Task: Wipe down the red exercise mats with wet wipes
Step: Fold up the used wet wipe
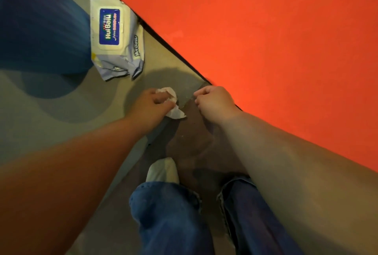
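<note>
On my feed the only container is the soft pack of wet wipes (pixel 114 35), lying flat on the floor (pixel 61 111) with one long side right against the edge of the red mat (pixel 266 39). Its hard white flip lid (pixel 109 27) is closed, with a blue label on it, so I cannot see what is left inside. The film wrapper is crinkled and folded over at the near end.

The mat is a smooth, flat, bright orange-red sheet with a thin dark edge running diagonally across my view. The floor is dull grey-green, with a darker brownish patch (pixel 194 132) between the forearms. A large blue fabric shape (pixel 41 23) at top left is too blurred for me to identify.

The left hand (pixel 149 107) has its fingers curled around a crumpled white wipe (pixel 173 111), which bulges out above the knuckles and trails out below them. The wipe is over the floor, near the mat's edge and not on it. The right hand (pixel 214 103) sits at that edge with its fingers curled in tight, and I cannot tell whether they pinch anything.

Below the hands I see blue jeans (pixel 163 213) and one white-socked foot (pixel 162 170).
</note>
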The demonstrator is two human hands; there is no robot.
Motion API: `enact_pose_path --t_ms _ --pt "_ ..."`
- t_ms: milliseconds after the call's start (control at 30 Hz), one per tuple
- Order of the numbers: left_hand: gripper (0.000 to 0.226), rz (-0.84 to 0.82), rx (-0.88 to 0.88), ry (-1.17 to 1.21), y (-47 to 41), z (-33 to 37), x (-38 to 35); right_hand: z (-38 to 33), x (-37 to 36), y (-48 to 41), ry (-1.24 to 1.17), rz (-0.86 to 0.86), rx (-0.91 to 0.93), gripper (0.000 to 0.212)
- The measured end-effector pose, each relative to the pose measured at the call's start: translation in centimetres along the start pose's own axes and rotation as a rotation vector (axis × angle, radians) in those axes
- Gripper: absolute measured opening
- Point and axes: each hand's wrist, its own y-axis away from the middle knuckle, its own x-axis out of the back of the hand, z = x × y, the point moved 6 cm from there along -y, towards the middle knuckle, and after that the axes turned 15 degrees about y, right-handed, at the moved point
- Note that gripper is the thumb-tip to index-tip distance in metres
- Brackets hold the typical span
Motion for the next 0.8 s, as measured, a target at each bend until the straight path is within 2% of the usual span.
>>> enact_pose_path --t_ms 67,100,167,233,300,367,433,467,533,600,700,800 --pt "0.008 0.055 0.003 0.173 0.2 0.5 0.5 -0.6 -2.0 0.5 -0.05 -0.133 0.011 0.023" --pt "0.009 0.093 0.024 0.249 0.3 0.9 0.9 -1.0 -2.8 0.9 -0.071 -0.17 0.026 0.038" --pt "0.013 0.168 0.106 0.361 0.4 0.9 2.0 -1.9 -3.5 1.6 0.11 -0.102 0.12 0.06" --pt "0.015 0.24 0.121 0.384 0.5 0.7 3.4 -3.4 -4.0 2.4 0.348 0.023 0.224 0.065" --pt "0.011 0.292 0.063 0.323 0.7 0.3 4.6 -4.6 -5.4 2.5 0.525 0.051 0.286 0.058" --pt "0.004 0.328 0.013 0.255 0.4 -0.4 5.7 -5.3 -7.3 1.9 0.723 0.034 0.358 0.04" --pt "0.009 0.358 -0.003 0.22 0.3 -0.9 6.7 -5.5 -8.4 1.3 0.766 0.038 0.367 0.025" --pt "0.014 0.374 -0.018 0.184 0.4 -0.8 7.1 -5.5 -8.0 1.0 0.684 0.067 0.32 0.021" --pt "0.02 0.377 -0.042 0.119 1.1 -0.2 7.9 -5.2 -6.3 1.2 0.326 0.141 0.134 0.014" --pt "0.022 0.341 -0.073 0.104 2.7 1.0 8.3 -5.9 -4.2 2.6 0.02 0.197 0.043 0.011" --pt "0.022 0.321 -0.154 -0.021 6.5 4.2 9.4 -9.6 -1.6 5.6 -0.134 0.179 0.045 0.014" --pt "0.022 0.379 -0.304 -0.043 10.8 8.8 12.0 -14.4 0.9 8.7 -0.3 0.124 0.063 0.016"
